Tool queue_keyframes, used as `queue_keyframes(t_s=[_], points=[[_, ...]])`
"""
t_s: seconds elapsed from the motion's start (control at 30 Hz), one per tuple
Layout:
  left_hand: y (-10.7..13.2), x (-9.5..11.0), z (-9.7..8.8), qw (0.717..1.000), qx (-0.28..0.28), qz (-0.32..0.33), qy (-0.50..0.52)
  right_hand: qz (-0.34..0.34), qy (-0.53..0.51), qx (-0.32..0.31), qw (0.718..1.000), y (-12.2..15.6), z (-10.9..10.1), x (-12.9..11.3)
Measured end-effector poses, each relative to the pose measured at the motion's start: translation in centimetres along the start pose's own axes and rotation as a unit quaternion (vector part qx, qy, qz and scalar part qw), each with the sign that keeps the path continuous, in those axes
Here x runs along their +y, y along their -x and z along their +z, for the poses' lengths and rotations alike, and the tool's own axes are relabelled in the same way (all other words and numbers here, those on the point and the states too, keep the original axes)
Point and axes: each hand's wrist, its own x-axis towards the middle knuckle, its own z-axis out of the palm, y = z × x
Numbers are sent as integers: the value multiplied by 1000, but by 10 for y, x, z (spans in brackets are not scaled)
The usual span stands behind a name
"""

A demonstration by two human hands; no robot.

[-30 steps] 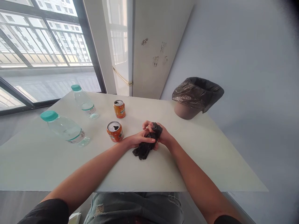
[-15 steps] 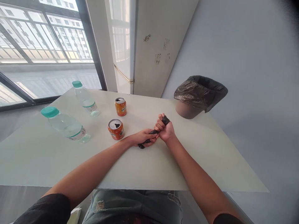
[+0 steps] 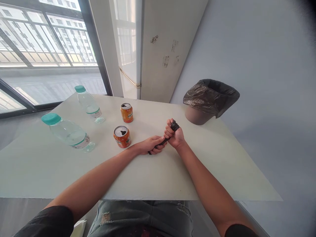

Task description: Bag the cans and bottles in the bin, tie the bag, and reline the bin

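A twisted black plastic bag runs through both of my hands above the white table. My right hand is closed in a fist round its upper part, with a crumpled end sticking out at the top. My left hand grips the lower stretch, and a thin tip shows below the fingers. The two hands meet in the middle of the bag. Just left of my left hand stands an open orange drink can; behind it is a second orange can.
Two clear bottles with teal caps stand at the left, a near bottle and a far bottle. At the back right is a brown bin lined with a black bag. A refrigerator and a wall border the white table.
Less of the bag's lower end shows below my left hand, and the end above my right fist looks more crumpled. The cans, bottles and bin stay in place.
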Motion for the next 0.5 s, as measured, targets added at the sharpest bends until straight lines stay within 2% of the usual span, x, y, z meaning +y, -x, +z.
queue_keyframes(t_s=[0.5], points=[[1,-1,-1,1000,-11,9,-21,17,40,-52,998,3,-1,0]])
